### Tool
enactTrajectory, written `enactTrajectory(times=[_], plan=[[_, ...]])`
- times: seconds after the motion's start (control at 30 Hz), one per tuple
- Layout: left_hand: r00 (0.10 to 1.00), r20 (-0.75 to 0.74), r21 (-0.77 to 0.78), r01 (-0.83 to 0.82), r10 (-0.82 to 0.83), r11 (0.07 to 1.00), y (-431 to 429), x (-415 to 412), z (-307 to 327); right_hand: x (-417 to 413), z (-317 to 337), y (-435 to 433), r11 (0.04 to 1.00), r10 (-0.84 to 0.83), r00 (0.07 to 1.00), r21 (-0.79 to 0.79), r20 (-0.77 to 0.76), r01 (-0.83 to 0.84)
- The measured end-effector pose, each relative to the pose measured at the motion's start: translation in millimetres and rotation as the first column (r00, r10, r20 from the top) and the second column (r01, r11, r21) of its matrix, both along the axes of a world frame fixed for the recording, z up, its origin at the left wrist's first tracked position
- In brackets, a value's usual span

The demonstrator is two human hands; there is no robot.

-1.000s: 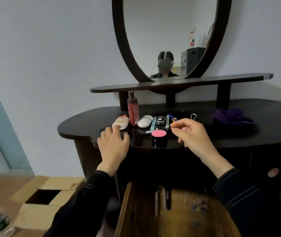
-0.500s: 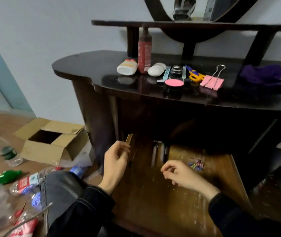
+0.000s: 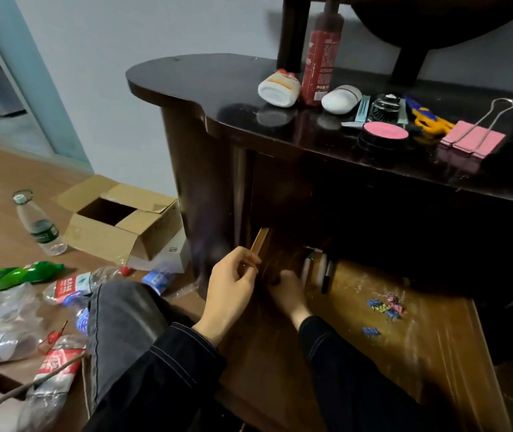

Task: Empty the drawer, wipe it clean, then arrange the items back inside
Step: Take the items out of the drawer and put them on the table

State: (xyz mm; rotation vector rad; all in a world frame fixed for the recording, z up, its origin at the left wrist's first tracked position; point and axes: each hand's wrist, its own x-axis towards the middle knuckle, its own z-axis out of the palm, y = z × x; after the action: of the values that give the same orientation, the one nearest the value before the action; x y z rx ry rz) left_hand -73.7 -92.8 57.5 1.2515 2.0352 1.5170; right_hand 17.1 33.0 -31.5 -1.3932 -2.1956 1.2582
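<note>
Grips the left wall of the open drawer (image 3: pixel 260 241) with the left hand (image 3: pixel 233 285), fingers curled over the edge. Has the right hand (image 3: pixel 286 288) deep inside, just beside pens (image 3: pixel 314 269) at the shadowed back (too blurred to tell whether holding any). Small clips (image 3: pixel 386 307) loose on the drawer bottom. Above, on the desk (image 3: pixel 186 76): bottle (image 3: pixel 322 57), jar (image 3: pixel 384 132), scissors (image 3: pixel 429 120). On the floor at left, 1 open box (image 3: pixel 118 219).

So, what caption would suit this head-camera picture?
Left hand grips the open drawer by its side; right hand reaches inside, near pens.
</note>
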Motion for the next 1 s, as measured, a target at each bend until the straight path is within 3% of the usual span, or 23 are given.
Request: enactTrajectory(times=[0.1, 0.2, 0.3, 0.37, 0.43, 0.6, 0.7, 0.83, 0.9, 1.0], plan=[[1.0, -0.026, -0.024, 0.004, -0.004, 1.0, -0.2, 2.2, 1.2, 14.4, 12.2, -2.7, 0.994, -0.05, 0.998, -0.095, -0.041, 0.046], [0.992, -0.125, -0.067, 0.005, -0.013, 0.998, 0.1, 5.9, 2.7, 55.4, 30.7, -7.2, 0.995, -0.056, 0.994, -0.092, -0.095, 0.048], [0.97, -0.187, -0.185, 0.122, -0.157, 0.975, 11.8, 15.2, 8.6, 111.3, 52.9, -12.1, 0.989, -0.083, 0.982, -0.134, -0.168, 0.061], [0.949, -0.045, -0.346, 0.277, -0.311, 0.897, 29.8, 28.2, 11.7, 142.7, 62.4, -15.2, 0.979, -0.141, 0.972, -0.174, -0.188, 0.108], [0.904, 0.225, -0.426, 0.428, -0.364, 0.797, 48.3, 46.7, 7.2, 168.3, 65.6, -16.0, 0.968, -0.188, 0.965, -0.198, -0.184, 0.151], [0.781, 0.593, -0.442, 0.521, -0.198, 0.73, 68.8, 75.2, -24.2, 201.9, 63.1, -7.1, 0.949, -0.269, 0.957, -0.199, -0.106, 0.245], [0.621, 0.781, -0.394, 0.569, -0.063, 0.722, 71.7, 84.3, -33.3, 196.6, 61.8, -6.7, 0.963, -0.225, 0.965, -0.181, -0.137, 0.199], [0.329, 0.94, -0.295, 0.637, 0.094, 0.713, 74.2, 89.3, -36.8, 181.7, 62.3, -10.7, 0.979, -0.056, 0.975, -0.204, -0.215, 0.012], [0.329, 0.94, -0.296, 0.641, 0.095, 0.708, 74.7, 87.5, -40.0, 182.6, 58.7, -7.8, 0.987, -0.05, 0.987, -0.156, -0.154, 0.025], [0.452, 0.887, -0.383, 0.594, 0.1, 0.708, 73.6, 82.1, -46.8, 193.9, 49.0, 1.2, 0.99, -0.125, 0.985, 0.074, 0.116, 0.117]])
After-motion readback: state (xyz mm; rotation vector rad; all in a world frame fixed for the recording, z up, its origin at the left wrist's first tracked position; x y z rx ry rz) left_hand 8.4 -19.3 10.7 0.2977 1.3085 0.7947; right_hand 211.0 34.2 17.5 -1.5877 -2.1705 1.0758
